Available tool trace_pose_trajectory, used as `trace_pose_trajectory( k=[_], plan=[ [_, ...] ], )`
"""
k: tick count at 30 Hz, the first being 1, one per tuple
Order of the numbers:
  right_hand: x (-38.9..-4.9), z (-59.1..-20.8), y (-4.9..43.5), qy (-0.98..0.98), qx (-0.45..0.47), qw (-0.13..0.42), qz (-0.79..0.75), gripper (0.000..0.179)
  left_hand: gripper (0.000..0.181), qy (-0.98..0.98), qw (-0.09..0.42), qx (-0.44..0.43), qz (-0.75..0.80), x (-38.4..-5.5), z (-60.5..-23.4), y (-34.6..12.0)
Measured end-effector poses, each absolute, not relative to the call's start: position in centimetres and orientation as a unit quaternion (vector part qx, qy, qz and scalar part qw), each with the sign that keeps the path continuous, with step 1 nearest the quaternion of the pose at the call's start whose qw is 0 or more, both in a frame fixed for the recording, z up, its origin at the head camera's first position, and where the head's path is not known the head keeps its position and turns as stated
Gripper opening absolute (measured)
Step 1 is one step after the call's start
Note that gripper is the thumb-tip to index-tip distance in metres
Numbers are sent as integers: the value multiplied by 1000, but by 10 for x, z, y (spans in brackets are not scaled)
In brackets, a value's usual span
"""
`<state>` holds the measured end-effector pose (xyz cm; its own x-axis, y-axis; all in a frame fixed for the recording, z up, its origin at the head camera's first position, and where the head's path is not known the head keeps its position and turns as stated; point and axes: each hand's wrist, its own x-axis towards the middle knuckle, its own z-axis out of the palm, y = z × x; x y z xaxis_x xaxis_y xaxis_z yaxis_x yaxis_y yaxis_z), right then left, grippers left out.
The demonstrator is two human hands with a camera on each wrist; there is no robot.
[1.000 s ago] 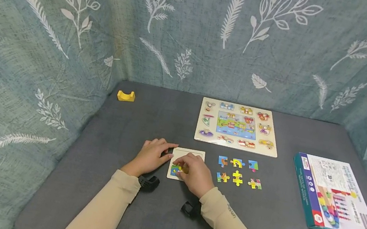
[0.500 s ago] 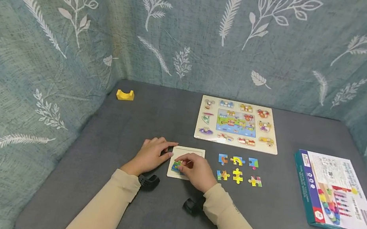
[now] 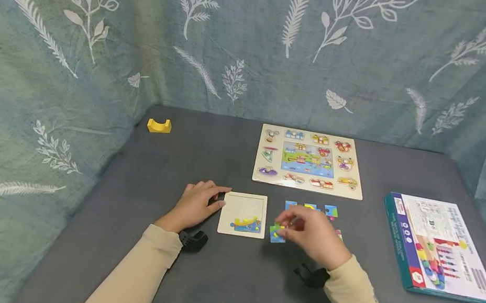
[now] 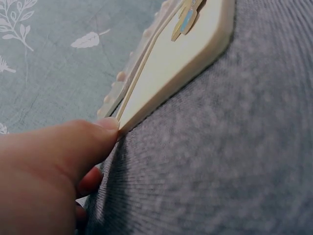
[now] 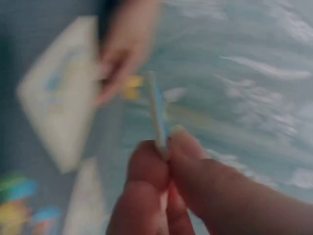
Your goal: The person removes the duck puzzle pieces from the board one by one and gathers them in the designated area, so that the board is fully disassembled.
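A small square wooden puzzle tray (image 3: 244,204) lies in front of me, with joined blue and yellow puzzle pieces (image 3: 248,224) along its lower right. At its left side rests my left hand (image 3: 196,203), index fingertip by the upper left corner and thumb against the edge; in the left wrist view the thumb (image 4: 100,132) touches the tray's rim. My right hand (image 3: 313,234) pinches a blue and green puzzle piece (image 3: 276,234) between thumb and fingers, right of the tray. Seen edge-on in the right wrist view, the piece (image 5: 157,115) is thin.
Loose puzzle pieces (image 3: 331,210) lie behind the right hand, partly hidden by it. Farther back is a larger wooden peg puzzle board (image 3: 307,184). A flat box (image 3: 442,252) lies on the right of the grey table (image 3: 221,286), and a yellow arch block (image 3: 159,126) at the back left.
My right hand has lifted the blue and green puzzle piece out of the tray and moved it right, uncovering the joined pieces. The left hand stays at the tray's edge.
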<state>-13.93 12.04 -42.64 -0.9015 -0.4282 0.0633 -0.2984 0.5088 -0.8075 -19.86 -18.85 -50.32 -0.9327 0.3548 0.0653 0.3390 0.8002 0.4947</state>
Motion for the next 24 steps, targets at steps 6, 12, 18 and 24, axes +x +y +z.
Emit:
trace_pose_trajectory(
  k=[6,12,18,24],
  plan=[
    [-116,-463,146,914,-249,44,-318,21,42,948,10,184,259,-201,-506,-188],
    [-114,-474,147,920,-288,6,-265,25,42,948,7,179,263,-203,-506,-194],
    [-114,-472,150,921,-297,4,-251,25,42,947,7,182,264,-202,-505,-191],
    [-113,-452,127,928,-302,-8,-216,28,43,949,20,181,257,-201,-504,-186]
  ],
)
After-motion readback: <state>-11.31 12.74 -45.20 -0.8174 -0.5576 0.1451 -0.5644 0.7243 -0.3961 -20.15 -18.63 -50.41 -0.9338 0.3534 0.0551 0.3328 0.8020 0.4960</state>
